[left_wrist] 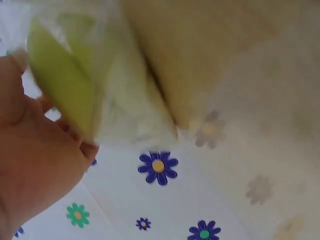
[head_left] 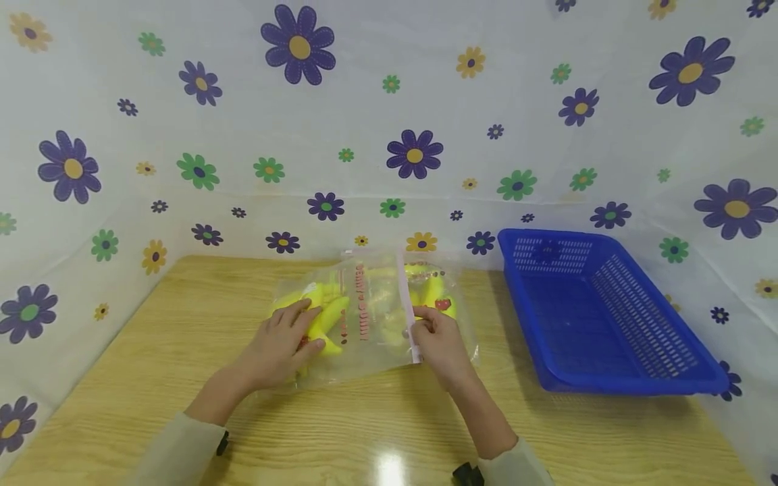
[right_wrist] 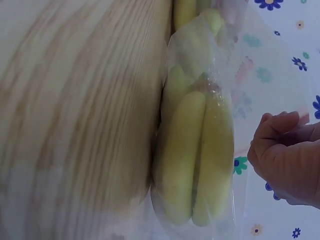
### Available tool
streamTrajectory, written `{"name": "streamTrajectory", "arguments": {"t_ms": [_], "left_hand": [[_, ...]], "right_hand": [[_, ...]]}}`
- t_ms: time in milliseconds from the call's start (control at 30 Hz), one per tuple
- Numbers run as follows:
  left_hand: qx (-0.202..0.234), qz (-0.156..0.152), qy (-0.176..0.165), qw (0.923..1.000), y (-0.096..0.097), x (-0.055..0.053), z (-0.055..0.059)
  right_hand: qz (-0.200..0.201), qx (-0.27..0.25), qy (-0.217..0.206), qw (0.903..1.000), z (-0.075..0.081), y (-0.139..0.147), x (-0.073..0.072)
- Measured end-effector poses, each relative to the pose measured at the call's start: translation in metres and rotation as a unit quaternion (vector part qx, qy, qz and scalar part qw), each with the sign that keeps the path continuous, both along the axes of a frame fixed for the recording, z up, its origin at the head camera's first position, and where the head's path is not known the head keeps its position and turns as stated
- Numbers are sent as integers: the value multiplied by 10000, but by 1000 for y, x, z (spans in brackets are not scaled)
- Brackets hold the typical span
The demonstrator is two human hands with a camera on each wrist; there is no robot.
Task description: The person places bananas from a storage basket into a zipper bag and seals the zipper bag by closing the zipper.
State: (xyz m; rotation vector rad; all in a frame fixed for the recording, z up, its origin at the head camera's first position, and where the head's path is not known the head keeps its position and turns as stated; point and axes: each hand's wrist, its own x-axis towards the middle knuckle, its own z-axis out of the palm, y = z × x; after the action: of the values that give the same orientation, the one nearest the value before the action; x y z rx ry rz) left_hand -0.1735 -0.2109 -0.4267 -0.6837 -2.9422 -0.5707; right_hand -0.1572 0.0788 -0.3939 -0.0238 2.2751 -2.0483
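A clear zip bag (head_left: 377,361) with red print lies on the table with yellow bananas (head_left: 331,314) in its left part. My left hand (head_left: 282,344) grips those bananas through the plastic, thumb and fingers on either side; the left wrist view is blurred there. At the bag's pale pink zip strip (head_left: 405,297), my right hand (head_left: 442,343) pinches the edge between thumb and forefinger. More bananas (right_wrist: 192,155) in clear plastic lie beneath and beside the right hand, apparently in a second bag that overlaps the first.
A blue plastic basket (head_left: 620,388) with slotted walls stands on the right side of the wood-grain table (head_left: 377,432). A white cloth (head_left: 352,115) printed with flowers hangs behind and along both sides.
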Motion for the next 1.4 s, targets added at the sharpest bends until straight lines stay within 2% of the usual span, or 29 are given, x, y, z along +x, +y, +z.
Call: {"name": "streamTrajectory", "arguments": {"t_ms": [100,200,300,367,433,500,633,767,900,1033,1100,1133,1200,1267,1333,1400], "left_hand": [[188,78,-37,9998,-7,-14,8],[213,295,-256,9990,-15,-33,13],[49,487,-915,9946,-24,-47,14],[2,539,-1439,9881,-32,-52,13],[-10,567,-1845,9812,-38,-52,12],[19,565,-2029,9776,-42,-49,11],[-60,586,-1891,9802,-49,-37,10],[-193,634,-1830,9809,-54,-21,9],[-259,563,-1938,9791,-53,-3,12],[-445,582,-2104,9749,-43,19,23],[-470,570,-2250,9716,-41,27,29],[-438,559,-2310,9704,-42,27,32],[-313,577,-2374,9692,-48,21,36],[43,552,-2487,9670,-57,6,36],[428,550,-2691,9606,-66,-11,35],[763,535,-2956,9508,-74,-26,31]], "right_hand": [[355,-30,-87,9993,2,3,0],[1024,51,-350,9941,4,8,3],[1655,173,-494,9848,4,11,4],[1772,179,-402,9832,4,12,4],[1591,259,-220,9867,5,12,3],[1202,382,-67,9920,6,11,0],[444,679,61,9967,13,10,-14],[7,1020,158,9947,24,7,-32],[-86,1091,194,9938,30,3,-46],[-31,945,391,9948,37,-4,-52],[31,795,446,9958,41,-8,-53],[66,717,438,9964,44,-9,-53],[130,509,406,9978,47,-10,-53],[132,340,328,9988,49,-10,-53],[64,44,229,9997,48,-10,-51],[-80,-446,74,9989,42,-11,-49]]}}
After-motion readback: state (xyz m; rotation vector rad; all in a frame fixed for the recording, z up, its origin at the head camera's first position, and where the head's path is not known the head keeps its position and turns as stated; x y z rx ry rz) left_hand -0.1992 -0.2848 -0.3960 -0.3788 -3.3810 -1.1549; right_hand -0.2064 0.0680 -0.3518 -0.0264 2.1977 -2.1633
